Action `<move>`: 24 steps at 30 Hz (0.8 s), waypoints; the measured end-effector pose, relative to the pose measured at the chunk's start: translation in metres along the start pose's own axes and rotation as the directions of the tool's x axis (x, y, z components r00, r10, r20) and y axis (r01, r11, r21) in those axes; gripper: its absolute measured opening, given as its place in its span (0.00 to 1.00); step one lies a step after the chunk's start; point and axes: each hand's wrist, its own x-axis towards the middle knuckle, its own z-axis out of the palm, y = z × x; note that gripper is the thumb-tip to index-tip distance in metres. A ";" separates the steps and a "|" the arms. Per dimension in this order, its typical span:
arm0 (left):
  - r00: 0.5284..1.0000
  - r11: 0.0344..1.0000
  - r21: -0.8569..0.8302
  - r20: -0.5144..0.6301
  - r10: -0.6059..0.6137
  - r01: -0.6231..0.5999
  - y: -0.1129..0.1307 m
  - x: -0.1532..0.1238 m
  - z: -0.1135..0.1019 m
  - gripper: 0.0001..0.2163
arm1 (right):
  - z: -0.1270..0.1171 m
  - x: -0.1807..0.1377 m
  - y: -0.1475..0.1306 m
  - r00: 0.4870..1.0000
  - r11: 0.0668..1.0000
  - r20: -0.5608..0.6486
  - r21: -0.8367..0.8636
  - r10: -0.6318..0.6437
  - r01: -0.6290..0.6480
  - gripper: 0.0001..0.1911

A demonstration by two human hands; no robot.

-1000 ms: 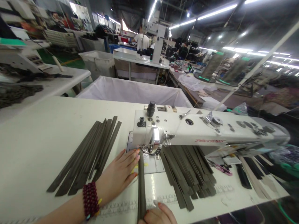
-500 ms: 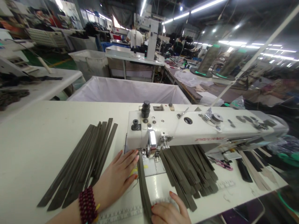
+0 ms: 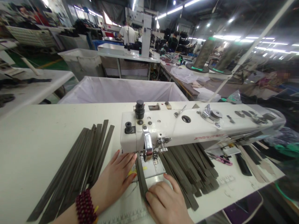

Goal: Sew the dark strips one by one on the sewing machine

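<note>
A dark olive fabric strip runs under the needle end of a white sewing machine. Flat on the table to its left lies my left hand, fingers stretched out and fingertips at the strip's edge beside the presser foot. My right hand is closed on the strip's near end, fingers curled over it. Left of my left hand, a fanned pile of similar strips rests on the table. A second pile of strips lies under the machine arm. Fingers partly hide the stitching spot.
Behind the machine stands a large white-lined bin. Pink-handled snips and black and beige strips lie at the right. Thread cones stand behind. A person in a white shirt is farther back.
My right hand has moved forward along the strip, closer to the needle, and less of the strip shows in front. My left hand stays beside the presser foot. The view has shifted slightly.
</note>
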 end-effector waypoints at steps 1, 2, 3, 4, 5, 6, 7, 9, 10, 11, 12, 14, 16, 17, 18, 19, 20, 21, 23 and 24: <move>1.000 1.000 0.000 0.005 0.003 -0.003 -0.001 0.000 0.000 0.20 | 0.001 0.002 0.001 1.000 1.000 0.019 -0.009 -0.004 0.004 0.09; 1.000 1.000 0.000 0.006 0.004 -0.004 -0.001 0.000 0.001 0.20 | 0.002 0.005 0.001 0.999 1.000 0.034 -0.017 0.000 0.001 0.10; 1.000 1.000 -0.001 0.006 0.003 -0.003 -0.002 0.000 0.001 0.21 | 0.003 0.007 0.002 0.999 1.000 0.047 -0.022 0.004 -0.003 0.10; 1.000 1.000 -0.001 0.005 0.002 -0.002 -0.002 0.000 0.002 0.21 | 0.004 0.010 0.002 0.998 1.000 0.060 -0.026 0.011 -0.010 0.11; 1.000 1.000 -0.001 0.002 -0.001 0.001 -0.003 -0.001 0.003 0.21 | 0.005 0.012 0.002 0.997 0.999 0.075 -0.028 0.020 -0.018 0.11; 1.000 1.000 0.001 -0.002 -0.002 0.002 -0.003 -0.001 0.004 0.21 | 0.006 0.015 0.003 0.995 0.999 0.095 -0.028 0.029 -0.026 0.11; 1.000 1.000 0.002 -0.007 -0.001 0.001 -0.003 -0.001 0.005 0.21 | 0.008 0.017 0.003 0.992 0.999 0.121 -0.030 0.036 -0.032 0.11; 1.000 1.000 0.003 -0.019 0.005 -0.005 -0.003 -0.002 0.006 0.21 | 0.011 0.022 0.004 0.985 0.998 0.168 -0.043 0.042 -0.035 0.11; 1.000 1.000 0.003 -0.023 0.008 -0.007 -0.003 -0.002 0.006 0.21 | 0.012 0.025 0.005 0.982 0.998 0.185 -0.052 0.040 -0.031 0.10; 1.000 1.000 0.002 -0.025 0.009 -0.009 -0.003 -0.002 0.006 0.21 | 0.014 0.027 0.006 0.980 0.998 0.197 -0.063 0.037 -0.025 0.09; 1.000 1.000 0.002 -0.024 0.008 -0.008 -0.003 -0.002 0.006 0.20 | 0.015 0.030 0.007 0.978 0.997 0.205 -0.076 0.035 -0.019 0.08; 1.000 1.000 0.007 -0.020 0.002 -0.002 -0.003 -0.001 0.005 0.19 | 0.018 0.036 0.008 0.977 0.994 0.211 -0.106 0.036 -0.013 0.07; 1.000 1.000 0.013 -0.014 0.004 -0.004 -0.002 -0.001 0.005 0.18 | 0.021 0.042 0.010 0.976 0.991 0.213 -0.131 0.039 -0.011 0.06; 1.000 1.000 0.018 -0.010 0.006 -0.006 -0.002 -0.001 0.005 0.18 | 0.023 0.045 0.011 0.977 0.989 0.209 -0.145 0.040 -0.010 0.06; 1.000 1.000 0.024 -0.005 0.009 -0.009 -0.002 -0.001 0.005 0.19 | 0.025 0.047 0.011 0.978 0.987 0.206 -0.159 0.039 -0.006 0.06; 1.000 0.999 0.030 -0.003 0.012 -0.012 -0.002 -0.002 0.006 0.19 | 0.027 0.050 0.012 0.979 0.984 0.200 -0.175 0.037 -0.002 0.06; 1.000 0.999 0.038 -0.003 0.013 -0.013 -0.002 -0.002 0.007 0.19 | 0.029 0.053 0.012 0.980 0.981 0.195 -0.194 0.037 0.001 0.06; 1.000 0.999 0.047 -0.008 0.014 -0.014 -0.002 -0.003 0.008 0.19 | 0.030 0.055 0.013 0.981 0.977 0.191 -0.213 0.040 0.001 0.05; 1.000 0.998 0.066 -0.024 0.014 -0.013 -0.002 -0.003 0.010 0.19 | 0.030 0.057 0.014 0.981 0.972 0.188 -0.236 0.053 -0.007 0.05; 0.999 0.997 0.076 -0.033 0.015 -0.012 -0.002 -0.004 0.011 0.18 | 0.029 0.057 0.014 0.981 0.971 0.185 -0.237 0.063 -0.018 0.05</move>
